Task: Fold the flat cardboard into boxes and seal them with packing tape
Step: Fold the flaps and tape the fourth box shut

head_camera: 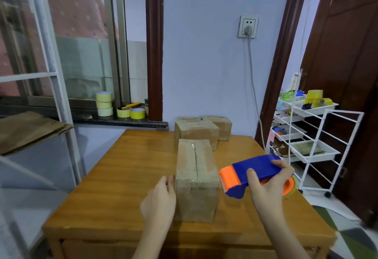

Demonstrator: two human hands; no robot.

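Between flat left hand and dispenser-gripping right hand, taped brown box, seam closed.

We have one view only, worn on the head, looking forward and down across the wooden table. It sits close above our own forearms: the left hand and right hand fill the lower middle. Beyond the hands the wide lens takes in the wall socket, left of them the window sill, right of them the white trolley rack.
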